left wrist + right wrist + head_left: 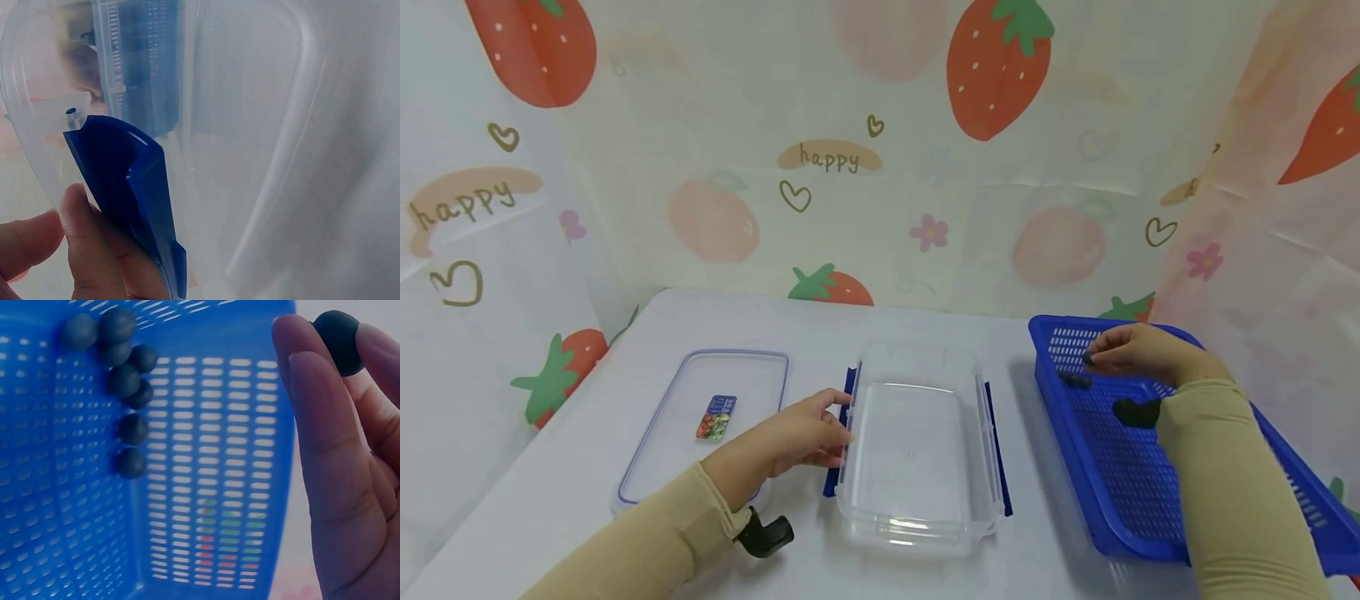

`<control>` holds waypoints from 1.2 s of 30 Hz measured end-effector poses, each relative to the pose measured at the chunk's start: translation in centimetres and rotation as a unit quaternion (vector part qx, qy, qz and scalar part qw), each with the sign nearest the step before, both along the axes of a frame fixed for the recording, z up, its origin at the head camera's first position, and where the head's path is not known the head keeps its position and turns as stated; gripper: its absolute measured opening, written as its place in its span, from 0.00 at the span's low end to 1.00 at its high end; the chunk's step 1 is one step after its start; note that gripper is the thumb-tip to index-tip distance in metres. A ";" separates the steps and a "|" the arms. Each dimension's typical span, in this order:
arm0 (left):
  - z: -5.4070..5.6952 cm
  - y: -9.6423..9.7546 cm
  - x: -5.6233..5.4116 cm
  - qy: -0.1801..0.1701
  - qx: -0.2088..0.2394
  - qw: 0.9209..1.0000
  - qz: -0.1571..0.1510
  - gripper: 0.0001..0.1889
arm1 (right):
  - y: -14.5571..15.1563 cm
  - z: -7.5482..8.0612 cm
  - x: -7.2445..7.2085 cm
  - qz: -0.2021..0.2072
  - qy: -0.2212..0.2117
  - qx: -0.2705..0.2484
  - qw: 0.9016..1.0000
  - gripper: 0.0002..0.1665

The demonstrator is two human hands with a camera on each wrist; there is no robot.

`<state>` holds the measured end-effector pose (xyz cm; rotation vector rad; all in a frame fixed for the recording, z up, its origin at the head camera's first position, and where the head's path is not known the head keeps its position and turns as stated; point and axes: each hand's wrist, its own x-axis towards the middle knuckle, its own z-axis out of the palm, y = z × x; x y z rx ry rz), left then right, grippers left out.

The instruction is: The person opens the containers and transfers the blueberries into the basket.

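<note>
My right hand (1153, 354) is above the far end of a blue plastic basket (1108, 492). Between thumb and fingertips it pinches a small dark ball (339, 342). Several more dark balls (124, 380) lie grouped inside the basket, against its perforated wall in the right wrist view. My left hand (790, 440) touches the left side of a clear plastic container (910, 450), fingers by its rim and a blue side latch (125, 181). The container stands with its latches hanging outward. Part of the basket's inside is hidden by my right forearm.
A clear lid (662, 442) with a bluish rim and a coloured label (717, 417) lies left of the container, partly under my left arm. White cloth covers the table (992, 575). Printed strawberry sheets (820, 225) hang behind and at both sides.
</note>
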<state>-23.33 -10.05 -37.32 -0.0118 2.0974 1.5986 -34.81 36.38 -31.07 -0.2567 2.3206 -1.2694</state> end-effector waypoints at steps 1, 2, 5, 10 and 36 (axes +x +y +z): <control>0.0 0.0 0.0 0.001 0.000 1.000 -0.001 0.32 | 0.1 -0.1 0.0 -0.005 -0.003 0.000 1.000 0.12; 0.0 0.0 0.0 0.002 0.000 1.000 -0.001 0.31 | 0.2 -0.2 0.0 -0.007 -0.004 0.001 1.000 0.12; 0.0 0.0 0.0 0.003 0.000 1.000 -0.001 0.31 | 0.5 -0.7 -0.1 -0.008 -0.008 0.007 1.000 0.13; 0.1 0.0 0.0 0.003 -0.003 1.000 0.000 0.32 | 0.9 -1.3 -0.2 -0.009 -0.008 0.015 1.000 0.15; 0.0 -1.2 -0.2 0.030 -0.051 0.998 -0.019 0.30 | -0.8 0.7 0.1 -0.030 0.065 0.005 0.997 0.22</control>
